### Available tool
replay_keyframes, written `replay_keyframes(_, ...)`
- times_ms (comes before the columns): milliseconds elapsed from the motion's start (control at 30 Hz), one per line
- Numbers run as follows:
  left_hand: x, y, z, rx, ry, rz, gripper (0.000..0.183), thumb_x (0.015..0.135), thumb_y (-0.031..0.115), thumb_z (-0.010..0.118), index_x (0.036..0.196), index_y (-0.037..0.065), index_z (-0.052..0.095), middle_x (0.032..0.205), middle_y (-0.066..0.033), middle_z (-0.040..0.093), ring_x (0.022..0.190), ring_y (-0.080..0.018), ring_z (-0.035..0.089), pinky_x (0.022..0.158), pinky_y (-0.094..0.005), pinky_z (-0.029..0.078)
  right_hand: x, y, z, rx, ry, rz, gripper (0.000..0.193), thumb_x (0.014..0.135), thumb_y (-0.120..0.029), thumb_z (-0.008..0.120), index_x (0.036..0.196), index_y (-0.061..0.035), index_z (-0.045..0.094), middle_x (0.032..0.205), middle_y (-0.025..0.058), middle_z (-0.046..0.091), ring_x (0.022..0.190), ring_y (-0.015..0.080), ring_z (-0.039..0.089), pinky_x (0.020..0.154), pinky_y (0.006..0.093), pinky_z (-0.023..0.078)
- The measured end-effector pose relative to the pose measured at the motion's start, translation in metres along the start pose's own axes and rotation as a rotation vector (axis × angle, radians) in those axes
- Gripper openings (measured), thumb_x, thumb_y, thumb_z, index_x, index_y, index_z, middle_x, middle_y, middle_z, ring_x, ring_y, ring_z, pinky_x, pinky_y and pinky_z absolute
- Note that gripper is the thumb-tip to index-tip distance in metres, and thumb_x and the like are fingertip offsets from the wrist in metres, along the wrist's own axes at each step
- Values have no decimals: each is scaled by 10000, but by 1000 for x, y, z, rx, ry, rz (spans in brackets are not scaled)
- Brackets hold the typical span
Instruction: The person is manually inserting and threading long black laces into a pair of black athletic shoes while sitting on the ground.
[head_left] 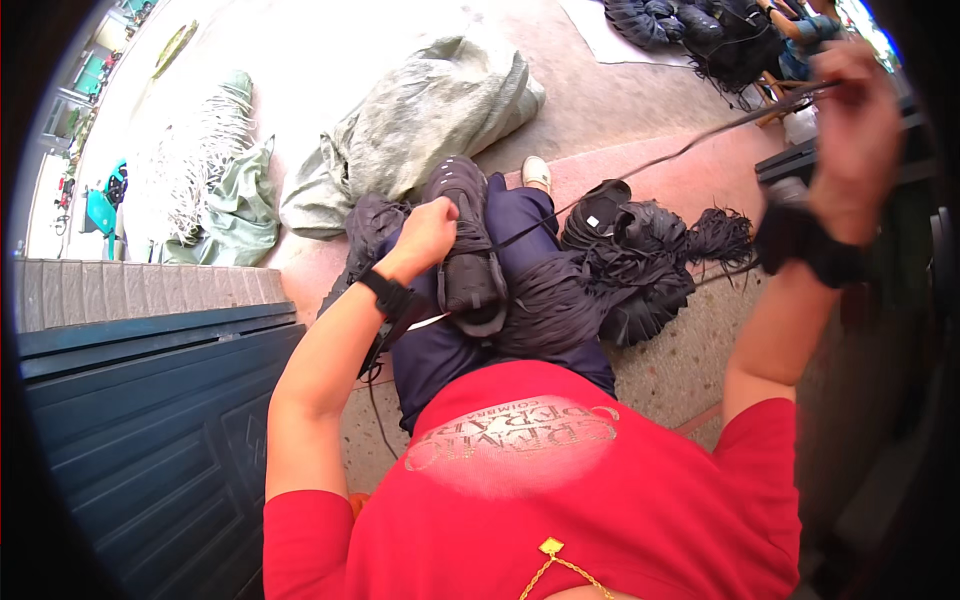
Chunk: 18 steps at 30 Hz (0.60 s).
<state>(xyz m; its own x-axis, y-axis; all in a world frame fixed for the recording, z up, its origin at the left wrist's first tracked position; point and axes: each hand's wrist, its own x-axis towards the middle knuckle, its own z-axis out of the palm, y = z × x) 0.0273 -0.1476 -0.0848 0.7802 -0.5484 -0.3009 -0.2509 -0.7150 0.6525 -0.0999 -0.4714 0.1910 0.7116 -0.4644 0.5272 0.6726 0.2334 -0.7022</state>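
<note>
Left hand [428,235] gripping black woven shoe upper [468,262] on lap, fingers curled tight; right hand [856,120] pinching thin black cord [640,168], pulling taut.

Sacks and one small label

A bulging grey-green sack [430,120] lies on the floor ahead; a white rectangular label [592,221] sits on the black bundle [640,270].

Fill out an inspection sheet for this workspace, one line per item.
Surface: speckled floor, partly bare.
Job's things: black shoe on the lap; black lace stretched taut from it.
Clutter: heap of black lace bundles; grey sack; white cord pile.
Grips: left hand closed on the shoe; right hand raised, pinching the lace.
Cables: nothing seen.
Surroundings: blue panelled door; another person's hand far right.
</note>
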Motion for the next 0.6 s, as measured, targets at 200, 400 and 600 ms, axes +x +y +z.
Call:
replay_keyframes(200, -36, -39, -3, 171, -41, 185, 245, 716, 43, 567, 958, 11, 559, 906, -172, 599, 906, -308, 567, 773, -355, 452, -137, 186, 40, -644, -314, 989, 167, 775, -201, 584, 823, -43, 607, 667, -6, 548, 520, 137, 495, 519, 255, 438)
replay_keyframes(400, -52, -44, 1, 366, 18, 198, 153, 766, 152, 569, 887, 62, 594, 848, -149, 587, 824, -321, 571, 720, -403, 458, -242, 276, 65, -1226, -727, 597, 126, 722, -144, 561, 746, -44, 634, 741, 151, 620, 685, 267, 621, 613, 371, 487)
replay_keyframes(600, -54, -48, 1, 283, 59, 129, 178, 780, 164, 536, 876, 37, 615, 791, -183, 597, 797, -334, 576, 703, -403, 459, -249, 295, 76, -1443, -884, 390, 103, 702, -101, 539, 703, -30, 614, 672, 141, 606, 631, 267, 619, 526, 353, 485)
